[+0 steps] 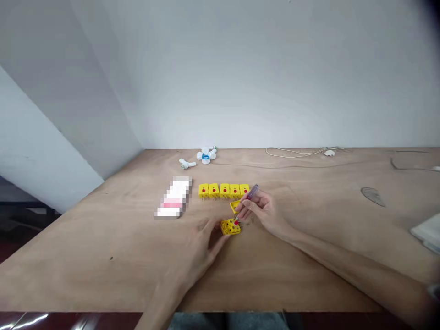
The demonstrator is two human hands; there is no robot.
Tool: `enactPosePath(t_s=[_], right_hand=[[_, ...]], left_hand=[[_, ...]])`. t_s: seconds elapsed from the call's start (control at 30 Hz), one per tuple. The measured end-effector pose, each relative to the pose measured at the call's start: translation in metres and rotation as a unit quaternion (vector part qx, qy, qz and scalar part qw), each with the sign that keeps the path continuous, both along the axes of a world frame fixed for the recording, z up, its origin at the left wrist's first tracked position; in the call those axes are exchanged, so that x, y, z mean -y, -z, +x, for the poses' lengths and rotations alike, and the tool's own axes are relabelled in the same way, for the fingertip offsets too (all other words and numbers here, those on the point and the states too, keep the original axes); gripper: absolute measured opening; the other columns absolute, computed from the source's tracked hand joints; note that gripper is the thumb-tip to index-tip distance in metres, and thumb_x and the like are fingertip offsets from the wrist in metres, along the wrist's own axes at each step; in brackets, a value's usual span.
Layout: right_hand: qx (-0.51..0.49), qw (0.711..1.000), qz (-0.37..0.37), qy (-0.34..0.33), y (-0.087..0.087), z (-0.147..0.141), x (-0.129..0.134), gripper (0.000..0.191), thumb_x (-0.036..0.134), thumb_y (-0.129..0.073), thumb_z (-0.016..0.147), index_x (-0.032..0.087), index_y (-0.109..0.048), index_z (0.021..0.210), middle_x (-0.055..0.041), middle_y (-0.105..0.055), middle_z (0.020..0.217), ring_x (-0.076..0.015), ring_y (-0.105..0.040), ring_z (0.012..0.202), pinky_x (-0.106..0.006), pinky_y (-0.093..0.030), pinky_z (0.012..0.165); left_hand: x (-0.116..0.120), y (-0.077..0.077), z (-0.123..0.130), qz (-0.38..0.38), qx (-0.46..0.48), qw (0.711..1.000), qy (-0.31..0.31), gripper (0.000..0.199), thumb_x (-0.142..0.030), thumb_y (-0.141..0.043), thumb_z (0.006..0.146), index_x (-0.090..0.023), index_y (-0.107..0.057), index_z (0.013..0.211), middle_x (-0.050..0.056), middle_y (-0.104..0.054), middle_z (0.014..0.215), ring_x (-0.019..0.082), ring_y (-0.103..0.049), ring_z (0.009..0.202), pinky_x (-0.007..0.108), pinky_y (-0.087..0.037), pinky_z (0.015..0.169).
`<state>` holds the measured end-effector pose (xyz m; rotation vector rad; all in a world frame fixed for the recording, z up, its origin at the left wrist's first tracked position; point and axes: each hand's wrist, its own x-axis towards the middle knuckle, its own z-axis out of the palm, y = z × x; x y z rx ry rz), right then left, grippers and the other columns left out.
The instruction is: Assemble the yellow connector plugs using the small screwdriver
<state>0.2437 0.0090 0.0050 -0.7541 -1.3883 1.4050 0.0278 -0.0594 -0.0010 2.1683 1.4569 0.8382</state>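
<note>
My left hand (202,243) grips an opened yellow block (230,226) on the wooden table, thumb and finger on its left side and edge. A small red part shows on that block. In my right hand (259,208) is a screwdriver with a purplish see-through handle (253,191); its tip meets the block near the red part. Partly behind my right fingers lies a yellow cover (235,206). Several yellow blocks with red dots (224,190) stand in a row just beyond. Tiny pieces, perhaps screws, lie right of the held block (252,220).
A blurred-out flat object (173,198) lies left of the row. Farther back are white fittings (206,156), one with a blue ring, and a single white piece (186,164). A thin white cable (295,156) runs near the wall. A white object (428,231) sits at the right edge.
</note>
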Motion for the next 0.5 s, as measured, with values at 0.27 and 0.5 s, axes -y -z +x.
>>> enactPosePath(t_s=[0.27, 0.5], right_hand=[[-0.003, 1.0, -0.015, 0.016, -0.0016, -0.0023, 0.0032, 0.032, 0.046, -0.077, 0.083, 0.016, -0.067, 0.088, -0.0064, -0.076, 0.08, -0.0189, -0.073, 0.065, -0.028, -0.06, 0.059], [-0.066, 0.986, 0.014, 0.153, 0.0029, 0.0024, -0.0056, 0.035, 0.052, -0.074, 0.084, 0.02, -0.061, 0.086, -0.0025, -0.071, 0.074, -0.016, -0.064, 0.058, -0.029, -0.054, 0.055]], left_hand=[[0.0002, -0.0059, 0.0021, -0.011, 0.017, 1.0, -0.003, 0.016, -0.033, -0.059, 0.097, -0.024, -0.064, 0.109, 0.003, -0.074, 0.105, 0.023, -0.069, 0.095, 0.034, -0.055, 0.083], [0.0011, -0.0015, 0.0023, 0.029, -0.07, 0.995, -0.061, 0.032, -0.048, -0.075, 0.079, -0.022, -0.057, 0.076, 0.001, -0.064, 0.074, 0.021, -0.061, 0.068, 0.031, -0.047, 0.062]])
